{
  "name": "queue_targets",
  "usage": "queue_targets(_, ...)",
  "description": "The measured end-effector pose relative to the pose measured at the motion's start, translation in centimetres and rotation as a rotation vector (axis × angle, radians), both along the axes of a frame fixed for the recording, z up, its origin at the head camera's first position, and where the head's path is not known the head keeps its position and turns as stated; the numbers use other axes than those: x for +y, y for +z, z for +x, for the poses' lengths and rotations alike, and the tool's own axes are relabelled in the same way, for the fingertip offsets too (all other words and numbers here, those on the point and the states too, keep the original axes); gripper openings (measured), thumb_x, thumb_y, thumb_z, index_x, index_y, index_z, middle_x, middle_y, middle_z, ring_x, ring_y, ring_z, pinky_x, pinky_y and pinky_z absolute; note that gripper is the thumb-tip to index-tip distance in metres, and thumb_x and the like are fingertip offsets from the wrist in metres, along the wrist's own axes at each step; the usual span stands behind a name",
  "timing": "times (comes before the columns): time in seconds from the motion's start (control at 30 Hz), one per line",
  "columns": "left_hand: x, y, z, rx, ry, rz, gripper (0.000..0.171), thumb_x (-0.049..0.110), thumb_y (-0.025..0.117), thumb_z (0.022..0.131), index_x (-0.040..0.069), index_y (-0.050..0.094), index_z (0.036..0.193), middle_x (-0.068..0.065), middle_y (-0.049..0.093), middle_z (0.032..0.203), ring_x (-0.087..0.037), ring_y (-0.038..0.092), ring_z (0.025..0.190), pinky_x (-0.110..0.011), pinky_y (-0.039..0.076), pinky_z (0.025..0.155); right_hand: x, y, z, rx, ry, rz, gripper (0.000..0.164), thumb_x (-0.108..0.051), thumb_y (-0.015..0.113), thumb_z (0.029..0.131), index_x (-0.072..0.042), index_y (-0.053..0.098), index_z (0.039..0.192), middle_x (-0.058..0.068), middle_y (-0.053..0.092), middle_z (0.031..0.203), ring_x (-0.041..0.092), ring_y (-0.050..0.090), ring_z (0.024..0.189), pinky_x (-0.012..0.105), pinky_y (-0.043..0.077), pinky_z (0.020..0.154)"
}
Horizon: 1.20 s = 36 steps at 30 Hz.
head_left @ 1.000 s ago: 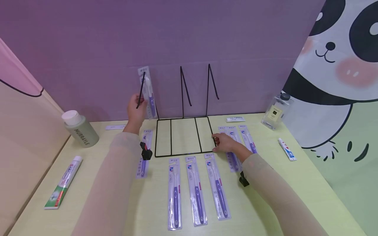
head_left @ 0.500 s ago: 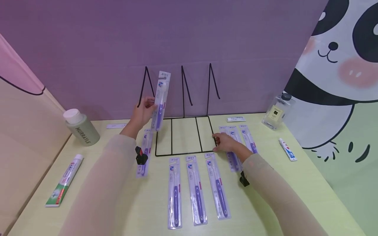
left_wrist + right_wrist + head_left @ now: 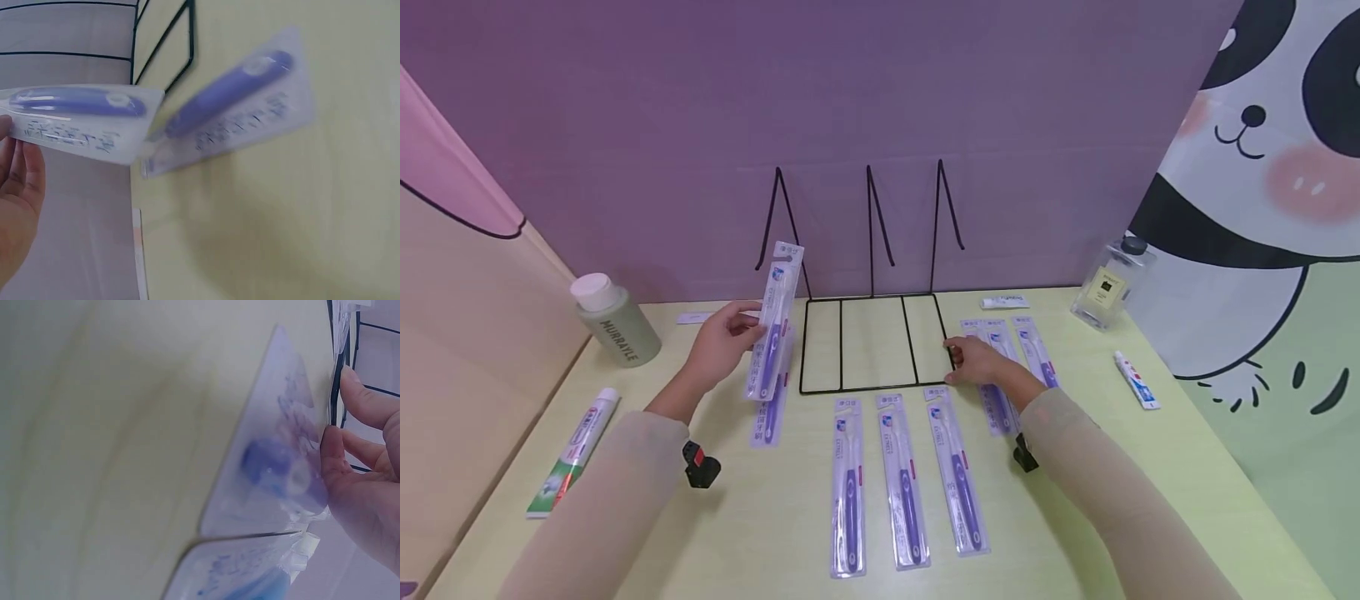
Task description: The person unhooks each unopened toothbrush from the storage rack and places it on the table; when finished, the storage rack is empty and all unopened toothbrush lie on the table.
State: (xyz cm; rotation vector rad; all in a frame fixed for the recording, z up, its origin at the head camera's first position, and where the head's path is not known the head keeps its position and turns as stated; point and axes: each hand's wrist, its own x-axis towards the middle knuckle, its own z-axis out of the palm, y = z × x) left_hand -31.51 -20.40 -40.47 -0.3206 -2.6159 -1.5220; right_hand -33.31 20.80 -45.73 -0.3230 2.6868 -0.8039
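Observation:
In the head view my left hand (image 3: 721,342) pinches a packaged toothbrush (image 3: 775,321) by its side edge, its hanging hole at the top. The pack is tilted and overlaps a second toothbrush pack (image 3: 767,425) left of the rack. In the left wrist view the held toothbrush pack (image 3: 78,122) and the lower toothbrush pack (image 3: 234,103) both show purple handles. A black wire rack (image 3: 877,388) with three upright hooks stands against the purple backdrop. My right hand (image 3: 979,364) pinches its right side wire, as the right wrist view shows at the wire (image 3: 337,394).
Toothbrush packs (image 3: 904,492) lie in a row before the rack, and more packs (image 3: 1037,354) lie to its right. A bottle (image 3: 617,325) and toothpaste tube (image 3: 572,454) are at the left. A glass bottle (image 3: 1107,287) and small tubes (image 3: 1137,381) are on the right.
My left hand has brought the toothbrush pack away from the rack's left hook, first rightward, then down and left over the lower pack. My right hand stays at the rack.

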Motion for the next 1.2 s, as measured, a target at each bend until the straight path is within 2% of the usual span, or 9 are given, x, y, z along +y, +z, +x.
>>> queue_targets(0.07,-0.5,-0.2,0.5,0.01,0.007,-0.008,0.039,0.016,0.056,0.091,0.007,0.048,0.127,-0.016,0.059,0.103,-0.024,0.058,0.085,-0.028,0.051,0.066,0.1,0.0,0.0,-0.001,0.001,-0.002,0.071,-0.015,0.074,0.076,-0.002,0.037,0.135,0.006,0.049,0.1,0.02,0.043,0.09,0.034,0.037,0.081)
queue_targets(0.33,-3.4,-1.0,1.4,-0.027,0.065,-0.045,0.039,0.014,0.055,0.091,0.004,0.046,0.128,-0.021,0.058,0.104,-0.027,0.057,0.086,-0.036,0.051,0.068,0.2,0.4,0.1,0.001,-0.004,0.001,0.071,-0.014,0.074,0.076,-0.002,0.037,0.135,0.006,0.05,0.102,0.021,0.043,0.093,0.037,0.037,0.087)
queue_targets(0.43,-4.6,-1.9,1.6,-0.092,0.089,-0.058,0.04,0.013,0.053,0.092,0.003,0.044,0.129,-0.022,0.055,0.107,-0.029,0.055,0.089,-0.035,0.051,0.069,0.1,0.6,0.2,-0.005,0.0,0.0,0.071,-0.015,0.074,0.076,-0.001,0.037,0.135,0.007,0.049,0.102,0.021,0.042,0.093,0.037,0.037,0.086)
queue_targets(0.6,-5.8,-3.9,2.0,-0.242,0.086,-0.016,0.044,0.014,0.052,0.093,0.0,0.038,0.132,-0.026,0.051,0.114,-0.028,0.056,0.091,-0.033,0.051,0.072,0.3,0.7,0.2,-0.003,0.004,0.005,0.072,-0.015,0.074,0.076,0.0,0.036,0.135,0.007,0.049,0.103,0.021,0.043,0.094,0.037,0.036,0.088)
queue_targets(0.7,-6.1,-5.0,1.9,-0.292,0.082,-0.002,0.044,0.013,0.051,0.093,-0.003,0.038,0.131,-0.027,0.051,0.113,-0.024,0.058,0.087,-0.033,0.051,0.072,0.5,0.7,0.0,0.008,0.009,0.014,0.072,-0.015,0.075,0.075,0.0,0.037,0.135,0.007,0.05,0.105,0.021,0.044,0.095,0.037,0.036,0.09)
queue_targets(0.83,-6.4,-5.9,1.8,-0.305,0.08,-0.054,0.041,0.012,0.052,0.091,-0.007,0.043,0.127,-0.025,0.055,0.107,-0.019,0.059,0.079,-0.031,0.05,0.069,0.6,0.5,-0.1,0.007,0.016,0.013,0.071,-0.015,0.075,0.075,0.0,0.038,0.134,0.008,0.05,0.104,0.021,0.044,0.094,0.037,0.037,0.089)
queue_targets(0.97,-6.4,-6.2,1.9,-0.282,0.08,-0.152,0.04,0.012,0.055,0.089,-0.011,0.047,0.121,-0.023,0.059,0.099,-0.018,0.06,0.072,-0.03,0.05,0.064,0.5,0.3,-0.2,-0.005,0.008,0.009,0.072,-0.015,0.075,0.075,-0.001,0.038,0.135,0.007,0.05,0.103,0.021,0.044,0.093,0.037,0.037,0.088)
queue_targets(1.2,-5.7,-6.0,1.6,-0.262,0.11,-0.411,0.036,0.015,0.055,0.089,-0.011,0.051,0.113,-0.016,0.062,0.088,-0.017,0.058,0.066,-0.03,0.046,0.06,0.4,0.4,-0.4,-0.007,-0.005,0.024,0.073,-0.016,0.076,0.074,-0.001,0.038,0.134,0.007,0.049,0.103,0.021,0.043,0.093,0.038,0.036,0.089)
